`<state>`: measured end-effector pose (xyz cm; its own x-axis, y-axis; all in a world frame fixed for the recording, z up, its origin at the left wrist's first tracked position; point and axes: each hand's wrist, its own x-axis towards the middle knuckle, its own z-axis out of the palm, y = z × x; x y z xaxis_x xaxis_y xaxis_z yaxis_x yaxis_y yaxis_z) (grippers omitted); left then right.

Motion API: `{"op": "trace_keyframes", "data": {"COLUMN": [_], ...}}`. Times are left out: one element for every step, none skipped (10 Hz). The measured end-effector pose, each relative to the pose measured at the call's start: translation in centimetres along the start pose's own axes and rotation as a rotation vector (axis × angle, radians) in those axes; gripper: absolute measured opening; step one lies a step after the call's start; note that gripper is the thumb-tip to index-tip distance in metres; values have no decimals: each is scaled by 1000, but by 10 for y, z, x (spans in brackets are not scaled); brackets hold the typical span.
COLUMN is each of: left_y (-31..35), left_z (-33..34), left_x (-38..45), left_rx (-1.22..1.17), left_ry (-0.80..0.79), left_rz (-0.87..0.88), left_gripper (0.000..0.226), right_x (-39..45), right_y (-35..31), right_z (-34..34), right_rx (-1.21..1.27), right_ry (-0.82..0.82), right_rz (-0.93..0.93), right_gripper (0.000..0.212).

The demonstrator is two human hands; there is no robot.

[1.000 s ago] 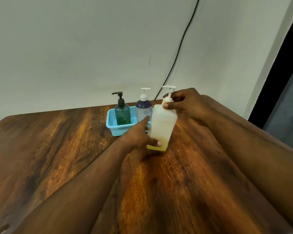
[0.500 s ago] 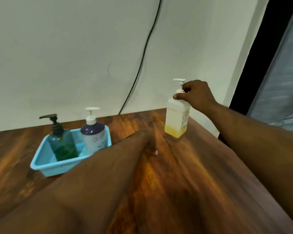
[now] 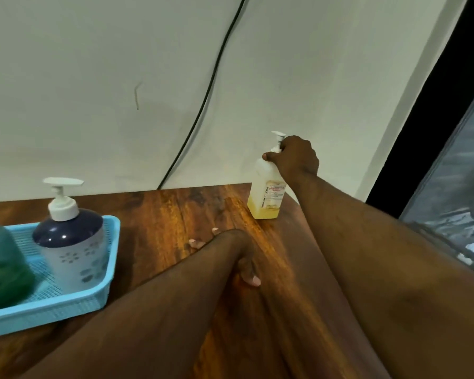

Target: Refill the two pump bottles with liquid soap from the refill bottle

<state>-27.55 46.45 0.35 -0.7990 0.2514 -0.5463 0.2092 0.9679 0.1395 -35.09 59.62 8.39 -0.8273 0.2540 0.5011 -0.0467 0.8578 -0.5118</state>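
Observation:
A white translucent bottle (image 3: 266, 192) with a little yellow soap at its bottom and a white pump stands upright at the table's far right corner. My right hand (image 3: 294, 157) grips its neck just below the pump. My left hand (image 3: 230, 250) rests on the wooden table in the middle, fingers spread and holding nothing. A navy and white pump bottle (image 3: 71, 239) stands in the blue basket (image 3: 66, 302) at the left. Beside it, a green bottle (image 3: 3, 263) is cut off by the frame's left edge.
The wooden table (image 3: 175, 214) ends at its right edge close to the yellow-soap bottle. A white wall stands behind it, with a black cable (image 3: 203, 105) hanging down. A dark gap and a grey curtain lie to the right.
My left hand let go of the yellow-soap bottle and came down onto the table. My right hand carried that bottle to the far right corner, away from the basket.

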Motion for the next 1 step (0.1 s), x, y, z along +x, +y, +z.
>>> {"op": "trace_keyframes", "data": {"left_y": [-1], "left_z": [-1], "left_x": [8], "left_rx": [-15], "left_ry": [-43], "left_rz": [-113], "left_gripper": [129], "right_x": [-4], "right_y": [-4], "right_z": [3], "right_rx": [-38], "right_ry": [29], "right_rz": [17], "right_gripper": [42]}}
